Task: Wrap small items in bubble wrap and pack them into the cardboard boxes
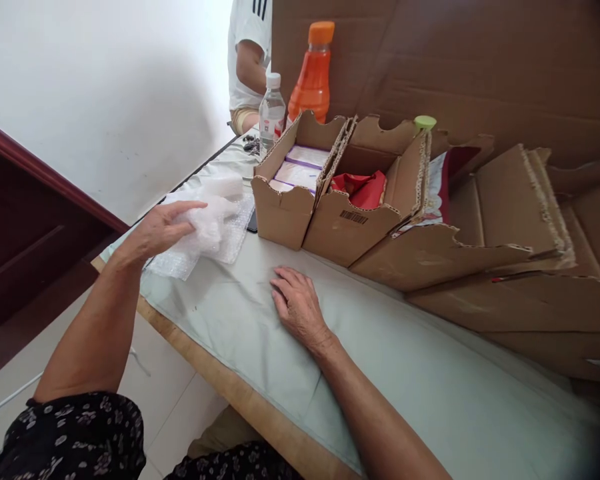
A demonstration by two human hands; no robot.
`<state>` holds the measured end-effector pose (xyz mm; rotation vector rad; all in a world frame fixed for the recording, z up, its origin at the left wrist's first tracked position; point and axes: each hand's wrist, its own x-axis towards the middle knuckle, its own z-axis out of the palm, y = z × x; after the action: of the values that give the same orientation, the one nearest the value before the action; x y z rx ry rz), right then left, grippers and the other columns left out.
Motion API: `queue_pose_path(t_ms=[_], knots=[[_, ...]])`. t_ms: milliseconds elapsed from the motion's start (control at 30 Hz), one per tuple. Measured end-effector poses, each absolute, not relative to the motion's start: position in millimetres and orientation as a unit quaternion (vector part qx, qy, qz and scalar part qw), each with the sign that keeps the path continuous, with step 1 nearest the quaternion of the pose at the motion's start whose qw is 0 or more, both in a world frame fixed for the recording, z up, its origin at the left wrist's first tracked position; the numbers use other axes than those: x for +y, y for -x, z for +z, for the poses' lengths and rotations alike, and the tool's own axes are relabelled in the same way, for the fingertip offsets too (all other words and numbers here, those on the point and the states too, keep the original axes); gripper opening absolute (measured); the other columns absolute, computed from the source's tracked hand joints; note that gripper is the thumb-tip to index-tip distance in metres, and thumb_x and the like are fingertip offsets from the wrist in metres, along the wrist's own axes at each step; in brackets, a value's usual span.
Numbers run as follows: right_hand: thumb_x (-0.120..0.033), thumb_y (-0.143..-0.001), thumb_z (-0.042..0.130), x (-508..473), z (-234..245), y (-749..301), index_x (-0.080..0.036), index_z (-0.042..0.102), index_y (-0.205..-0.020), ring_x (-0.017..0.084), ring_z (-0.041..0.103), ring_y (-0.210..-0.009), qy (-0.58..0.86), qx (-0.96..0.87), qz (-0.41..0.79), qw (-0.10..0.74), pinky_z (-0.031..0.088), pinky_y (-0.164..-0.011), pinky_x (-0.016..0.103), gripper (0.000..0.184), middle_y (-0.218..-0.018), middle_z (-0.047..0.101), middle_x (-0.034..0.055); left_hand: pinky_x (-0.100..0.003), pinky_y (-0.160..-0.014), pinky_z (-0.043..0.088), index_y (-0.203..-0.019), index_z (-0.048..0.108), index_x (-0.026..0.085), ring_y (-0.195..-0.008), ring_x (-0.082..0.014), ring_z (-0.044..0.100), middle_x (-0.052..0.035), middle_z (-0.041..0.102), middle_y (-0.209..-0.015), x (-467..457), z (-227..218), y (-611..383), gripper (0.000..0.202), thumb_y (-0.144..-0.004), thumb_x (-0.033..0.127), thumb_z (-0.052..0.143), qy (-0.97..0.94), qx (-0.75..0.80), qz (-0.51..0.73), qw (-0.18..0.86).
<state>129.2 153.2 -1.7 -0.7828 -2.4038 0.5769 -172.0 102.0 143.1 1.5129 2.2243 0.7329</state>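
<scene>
A crumpled pile of clear bubble wrap [233, 233] lies on the table's left part. My left hand [155, 230] reaches over it, index finger and thumb stretched apart at the near side of the pile. The fingertips seem to touch the plastic; the other fingers are mostly hidden, and no firm grip shows. My right hand [297, 303] rests palm down on the pale green table cover [230, 313], fingers loosely spread, holding nothing. It lies just in front of a cardboard bin [285, 217] with white and purple packs [297, 175] inside.
More cardboard bins run to the right, one holding a red package [360, 190]. Behind stand a clear bottle [273, 113] and an orange bottle [311, 80]. A dark flat object [253, 222] sits beside the wrap. A person in a white shirt [250, 60] is at the back.
</scene>
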Motion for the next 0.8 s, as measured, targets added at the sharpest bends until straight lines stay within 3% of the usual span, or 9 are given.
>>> queue_pose_path(t_ms=[100,200,267,333,533,633,800], knots=[[-0.016,-0.095,0.055,153,-1,-130,-0.018,0.076,-0.114,0.031,0.06,-0.134,0.293,-0.89,0.221,0.269,0.049,-0.108,0.051,0.028,-0.137,0.071,0.0141,-0.054,-0.114,0.048,-0.14,0.067,0.022,-0.138,-0.0351,0.058,-0.0086,0.062,-0.151,100,151,183,0.065,-0.077,0.028,0.052,-0.547,0.788,0.266,0.1],[-0.016,-0.096,0.054,153,0,-130,-0.019,0.076,-0.114,0.031,0.06,-0.134,0.299,-0.888,0.225,0.267,0.049,-0.108,0.052,0.028,-0.138,0.071,0.0135,-0.066,-0.127,0.023,-0.157,0.048,0.023,-0.159,-0.0409,0.029,-0.0125,0.031,-0.173,97,141,194,0.08,-0.077,0.026,0.056,-0.577,0.795,0.187,0.02],[-0.016,-0.096,0.054,153,1,-130,-0.02,0.076,-0.114,0.03,0.06,-0.134,0.299,-0.889,0.226,0.265,0.049,-0.108,0.052,0.029,-0.138,0.07,0.0131,-0.066,-0.129,0.016,-0.165,0.033,0.02,-0.163,-0.0412,0.019,-0.0175,0.019,-0.177,94,123,193,0.091,-0.078,0.028,0.059,-0.585,0.798,0.139,0.033],[-0.016,-0.096,0.054,154,1,-131,-0.02,0.076,-0.113,0.03,0.06,-0.134,0.296,-0.89,0.225,0.263,0.049,-0.108,0.051,0.028,-0.137,0.071,0.013,-0.064,-0.128,0.019,-0.168,0.022,0.018,-0.164,-0.0408,0.015,-0.0213,0.014,-0.177,90,103,187,0.098,-0.079,0.03,0.062,-0.591,0.796,0.115,0.067],[-0.018,-0.097,0.053,153,2,-131,-0.019,0.076,-0.112,0.03,0.061,-0.133,0.296,-0.886,0.228,0.276,0.049,-0.108,0.05,0.028,-0.136,0.071,0.0135,-0.075,-0.124,0.004,-0.169,0.011,0.023,-0.163,-0.0476,-0.002,-0.0212,-0.004,-0.178,71,90,161,0.114,-0.077,0.045,0.075,-0.636,0.759,0.139,0.007],[-0.018,-0.097,0.053,153,3,-130,-0.02,0.076,-0.111,0.03,0.062,-0.132,0.297,-0.884,0.231,0.277,0.049,-0.108,0.05,0.027,-0.135,0.072,0.0128,-0.074,-0.124,0.001,-0.169,0.009,0.023,-0.163,-0.0472,-0.006,-0.0215,-0.007,-0.178,69,91,154,0.114,-0.081,0.051,0.075,-0.631,0.757,0.163,-0.038],[-0.017,-0.095,0.054,153,2,-130,-0.02,0.077,-0.11,0.03,0.061,-0.131,0.303,-0.884,0.236,0.267,0.049,-0.107,0.051,0.027,-0.135,0.072,0.013,-0.075,-0.123,0.006,-0.166,0.03,0.023,-0.164,-0.0458,0.006,-0.0216,0.01,-0.177,82,66,148,0.082,-0.092,0.037,0.063,-0.617,0.781,0.095,0.017]])
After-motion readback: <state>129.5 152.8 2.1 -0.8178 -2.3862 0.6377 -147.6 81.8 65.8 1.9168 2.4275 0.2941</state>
